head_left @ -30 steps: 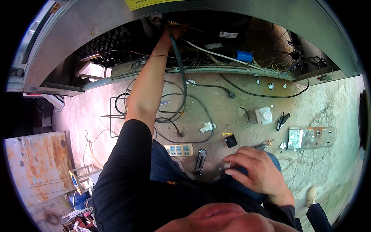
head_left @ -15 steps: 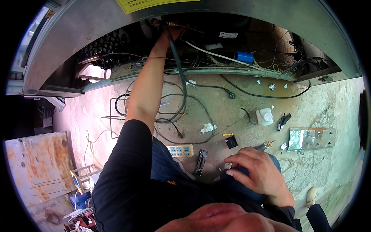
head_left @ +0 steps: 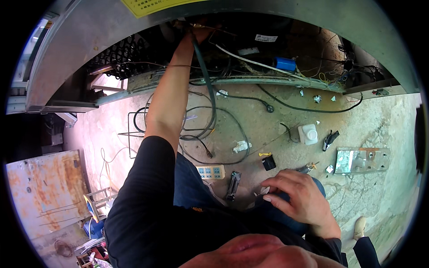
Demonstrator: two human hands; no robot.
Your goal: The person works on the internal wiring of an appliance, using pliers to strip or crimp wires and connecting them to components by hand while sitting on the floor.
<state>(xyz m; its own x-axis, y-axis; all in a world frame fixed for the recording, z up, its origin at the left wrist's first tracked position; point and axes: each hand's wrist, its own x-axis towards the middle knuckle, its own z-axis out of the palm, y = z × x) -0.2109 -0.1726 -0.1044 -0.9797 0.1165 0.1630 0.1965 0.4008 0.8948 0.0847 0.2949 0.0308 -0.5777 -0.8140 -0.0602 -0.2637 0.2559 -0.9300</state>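
Observation:
My left arm reaches into the open lower bay of a large metal cabinet [head_left: 375,40]. My left hand [head_left: 202,34] is in shadow beside a brass fitting [head_left: 195,26] with a thin copper pipe; its fingers are hidden, so any grip is unclear. A thick dark hose [head_left: 206,73] runs down from the fitting, past my wrist, to loops on the floor. My right hand [head_left: 297,196] rests over my right knee, fingers loosely bent and thumb apart, with no object visibly held. Something whitish [head_left: 264,190] shows just past its fingertips; I cannot tell what it is.
Inside the bay are a blue cylinder [head_left: 284,64], a white pipe [head_left: 250,64] and loose wires. On the floor lie a power strip [head_left: 211,172], a black folded tool [head_left: 233,185], a white bottle [head_left: 308,134], a metal plate [head_left: 361,161] and a plug [head_left: 269,108]. A rusty panel [head_left: 49,192] is at left.
The view has shifted slightly, moving the cabinet and floor things a little in the picture. Both hands keep nearly the same places and poses.

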